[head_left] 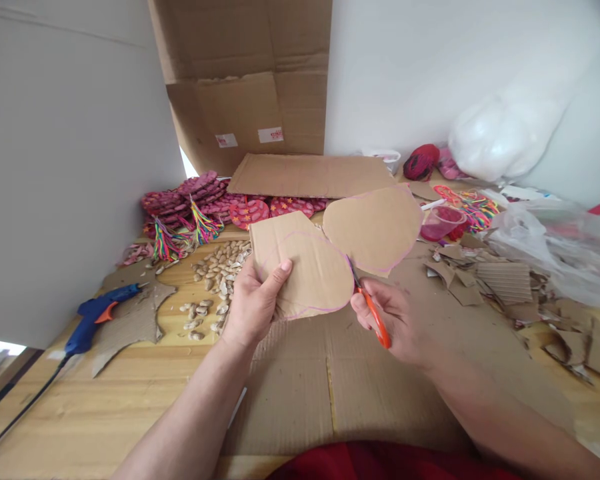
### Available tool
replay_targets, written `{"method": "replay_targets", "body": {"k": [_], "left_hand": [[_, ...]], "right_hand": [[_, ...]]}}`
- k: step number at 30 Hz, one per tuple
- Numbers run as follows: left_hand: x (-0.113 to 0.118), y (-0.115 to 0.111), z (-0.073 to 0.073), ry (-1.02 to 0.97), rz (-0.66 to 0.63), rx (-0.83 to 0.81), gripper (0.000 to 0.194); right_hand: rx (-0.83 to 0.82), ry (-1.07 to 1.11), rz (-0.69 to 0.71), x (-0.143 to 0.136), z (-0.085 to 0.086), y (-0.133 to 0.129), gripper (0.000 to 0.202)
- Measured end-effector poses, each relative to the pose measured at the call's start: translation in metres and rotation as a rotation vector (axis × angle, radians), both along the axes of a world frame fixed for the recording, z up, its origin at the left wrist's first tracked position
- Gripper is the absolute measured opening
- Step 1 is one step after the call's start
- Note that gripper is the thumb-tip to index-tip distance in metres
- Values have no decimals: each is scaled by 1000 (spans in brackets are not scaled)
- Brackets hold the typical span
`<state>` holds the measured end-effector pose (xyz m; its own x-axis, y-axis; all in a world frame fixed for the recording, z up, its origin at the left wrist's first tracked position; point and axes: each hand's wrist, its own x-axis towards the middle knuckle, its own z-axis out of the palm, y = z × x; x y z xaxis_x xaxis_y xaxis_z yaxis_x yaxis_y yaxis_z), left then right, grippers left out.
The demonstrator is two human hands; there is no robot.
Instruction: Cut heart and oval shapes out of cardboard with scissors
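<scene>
A wooden surface (130, 400) is backed by a tall cardboard panel (245, 53) and partly covered by a flat cardboard sheet (290, 393). At far right, a white plastic bag (500, 137) is seen behind a clear plastic bag (570, 240), with cardboard scraps (505, 280) heaped nearer. Stacked red-and-pink pieces (187, 197) are partly hidden behind a cardboard strip (310, 175).

At center, above the flat sheet, a purple-outlined cardboard piece (305, 267) is gripped in the left hand (255, 293), its thumb pressed on top and its other fingers largely hidden beneath. A rounded cardboard section (373, 227), also edged in purple, is seen just beyond; whether the two are joined cannot be told.

At left, a blue glue gun (103, 317) is rested partly on a cardboard offcut (135, 327). Orange-handled scissors (375, 313) are held in the right hand (395, 320), fingers curled about the handles, the blades set at the piece's right edge; their gap cannot be made out. Multicolored tassels (205, 223) are placed near the stack, and peanuts (217, 267) are scattered beside the left hand.
</scene>
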<state>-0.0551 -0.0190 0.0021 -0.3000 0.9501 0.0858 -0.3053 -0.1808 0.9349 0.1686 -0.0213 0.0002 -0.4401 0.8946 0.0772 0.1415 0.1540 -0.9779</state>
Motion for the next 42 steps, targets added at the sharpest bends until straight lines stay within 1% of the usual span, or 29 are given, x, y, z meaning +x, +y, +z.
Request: {"method": "replay_targets", "body": {"k": [6,12,15,18,29,34,42], "left_hand": [[-1,0,1,2,-25,-4,51],[-3,0,2,9,-30,-5,53],[-4,0,3,11,-38,-9,48],[-5,0,5,11,-60,-18,42],[-7,0,8,35,-84,-21,47],[-10,1,9,31,-89,-14,44],[-15,2,9,47,-117,-12,44]], "right_hand": [[11,1,-26,0,-2,-1,50],[5,-27,-43,-2,8,-4,52],[22,-38,-50,-2,10,-4,52],[41,-33,-49,-1,9,-5,51],[-39,-27,-33,-3,13,-7,52],[-66,-39,-29,-1,10,-7,51],[-141,21,-8,-1,8,-8,50]]}}
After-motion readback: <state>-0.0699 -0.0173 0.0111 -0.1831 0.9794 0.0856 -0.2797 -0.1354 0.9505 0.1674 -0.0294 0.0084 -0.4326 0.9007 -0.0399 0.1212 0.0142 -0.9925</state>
